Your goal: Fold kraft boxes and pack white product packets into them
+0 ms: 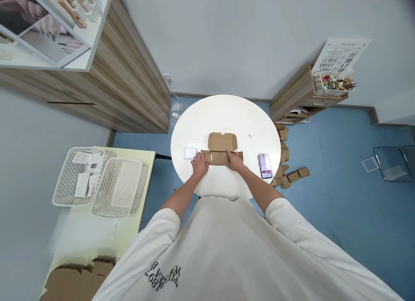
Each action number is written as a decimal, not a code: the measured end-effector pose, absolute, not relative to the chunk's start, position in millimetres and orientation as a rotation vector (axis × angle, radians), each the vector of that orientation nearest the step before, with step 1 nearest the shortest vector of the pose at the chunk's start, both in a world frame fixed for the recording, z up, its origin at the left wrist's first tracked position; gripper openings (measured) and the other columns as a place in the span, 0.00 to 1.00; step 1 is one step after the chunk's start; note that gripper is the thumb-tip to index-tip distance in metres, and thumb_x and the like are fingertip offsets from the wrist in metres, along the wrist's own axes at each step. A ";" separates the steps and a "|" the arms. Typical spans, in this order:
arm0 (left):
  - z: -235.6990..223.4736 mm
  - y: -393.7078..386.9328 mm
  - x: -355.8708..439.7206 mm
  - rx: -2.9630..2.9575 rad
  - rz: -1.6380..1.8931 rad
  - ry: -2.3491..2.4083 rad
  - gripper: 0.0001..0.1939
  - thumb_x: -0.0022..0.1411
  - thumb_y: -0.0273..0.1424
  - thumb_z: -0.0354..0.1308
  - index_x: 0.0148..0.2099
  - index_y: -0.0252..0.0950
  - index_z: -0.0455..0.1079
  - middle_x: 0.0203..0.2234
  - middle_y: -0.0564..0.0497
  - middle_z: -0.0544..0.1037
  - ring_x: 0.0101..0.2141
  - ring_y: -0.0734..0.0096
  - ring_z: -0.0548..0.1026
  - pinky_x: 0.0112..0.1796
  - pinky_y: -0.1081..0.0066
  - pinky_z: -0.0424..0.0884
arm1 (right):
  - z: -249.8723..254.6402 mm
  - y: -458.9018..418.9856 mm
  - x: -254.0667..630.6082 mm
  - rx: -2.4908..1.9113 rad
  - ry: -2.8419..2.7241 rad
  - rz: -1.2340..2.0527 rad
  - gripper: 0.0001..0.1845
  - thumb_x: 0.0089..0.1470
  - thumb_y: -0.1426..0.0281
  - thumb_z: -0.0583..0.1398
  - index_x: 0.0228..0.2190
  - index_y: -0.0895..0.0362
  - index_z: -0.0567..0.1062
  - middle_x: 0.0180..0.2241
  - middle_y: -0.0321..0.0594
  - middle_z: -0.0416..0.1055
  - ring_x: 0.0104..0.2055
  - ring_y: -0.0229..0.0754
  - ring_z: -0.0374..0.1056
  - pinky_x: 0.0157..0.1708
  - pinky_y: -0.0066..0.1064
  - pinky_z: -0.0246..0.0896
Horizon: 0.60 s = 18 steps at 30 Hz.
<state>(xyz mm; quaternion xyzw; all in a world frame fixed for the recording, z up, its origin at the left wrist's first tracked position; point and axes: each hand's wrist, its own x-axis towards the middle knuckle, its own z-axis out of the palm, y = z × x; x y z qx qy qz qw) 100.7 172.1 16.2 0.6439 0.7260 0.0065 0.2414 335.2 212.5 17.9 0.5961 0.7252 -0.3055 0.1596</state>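
A flat brown cardboard box blank (221, 149) lies on the round white table (223, 115), its far part folded up. My left hand (199, 165) grips the blank's near left corner with its fingers curled. My right hand (234, 161) presses on the near right part, fingers bent over the cardboard edge. A small white square packet (190, 153) lies just left of my left hand. A phone (266, 166) rests on the table to the right of my right hand.
Several folded brown boxes (285, 163) are piled on the blue floor right of the table. Two white mesh baskets (97, 182) stand on a pale yellow side table (147, 171) at left, with flat cardboard (74, 281) below. Wooden cabinets (129, 85) stand behind.
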 end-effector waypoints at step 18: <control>1.1 177.2 123.3 1.804 0.375 1.580 0.41 0.65 0.25 0.54 0.74 0.41 0.40 0.63 0.38 0.61 0.58 0.52 0.68 0.55 0.55 0.68 | 14.1 212.5 335.3 1.692 2.059 -0.896 0.57 0.57 0.67 0.64 0.73 0.57 0.34 0.65 0.57 0.61 0.64 0.59 0.58 0.56 0.40 0.60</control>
